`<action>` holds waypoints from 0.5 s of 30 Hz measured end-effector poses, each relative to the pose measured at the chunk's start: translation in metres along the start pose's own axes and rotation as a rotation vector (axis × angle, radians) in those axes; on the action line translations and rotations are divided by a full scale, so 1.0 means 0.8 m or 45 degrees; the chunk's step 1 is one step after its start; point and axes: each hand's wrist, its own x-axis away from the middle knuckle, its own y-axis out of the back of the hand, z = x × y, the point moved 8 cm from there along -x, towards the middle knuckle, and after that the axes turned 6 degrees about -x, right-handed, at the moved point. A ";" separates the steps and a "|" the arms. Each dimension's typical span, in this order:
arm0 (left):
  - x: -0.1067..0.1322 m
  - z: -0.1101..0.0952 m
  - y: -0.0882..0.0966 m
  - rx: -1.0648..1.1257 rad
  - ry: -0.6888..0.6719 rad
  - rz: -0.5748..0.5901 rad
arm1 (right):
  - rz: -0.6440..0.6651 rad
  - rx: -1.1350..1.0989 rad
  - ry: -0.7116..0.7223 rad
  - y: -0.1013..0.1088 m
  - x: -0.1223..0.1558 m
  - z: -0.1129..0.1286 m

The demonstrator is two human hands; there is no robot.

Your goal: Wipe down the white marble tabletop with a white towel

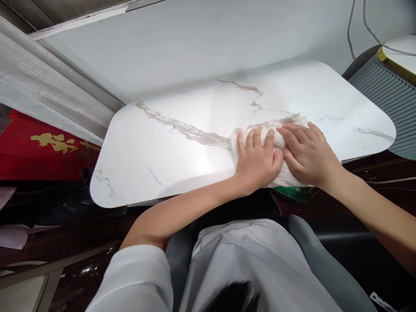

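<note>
A white fluffy cloth (pixel 290 175) lies bunched on the white marble-patterned table (pixel 182 164), close to its near edge. My left hand (pixel 258 161) presses on the left part of the cloth, with its fingers curled over the fabric. Just beside it, my right hand (pixel 308 151) grips the right part, its fingertips pointing toward the left hand. Part of the cloth is hidden under both palms. Grey-brown veins run across the tabletop around it.
Behind the table rises a pale wall (pixel 201 52). A grey curtain (pixel 55 82) hangs at the left, above a red cloth with gold characters (pixel 55 147). To the right stands a grey ribbed appliance (pixel 386 104), with cables (pixel 365 21) above. Something green (pixel 294 195) shows below the table edge.
</note>
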 end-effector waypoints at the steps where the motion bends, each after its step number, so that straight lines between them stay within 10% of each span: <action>1: -0.001 0.000 0.000 -0.001 0.009 0.005 | 0.007 0.001 0.006 0.000 -0.001 -0.001; 15: -0.095 0.024 -0.021 0.088 0.098 0.017 | 0.005 -0.014 -0.118 -0.029 -0.079 -0.077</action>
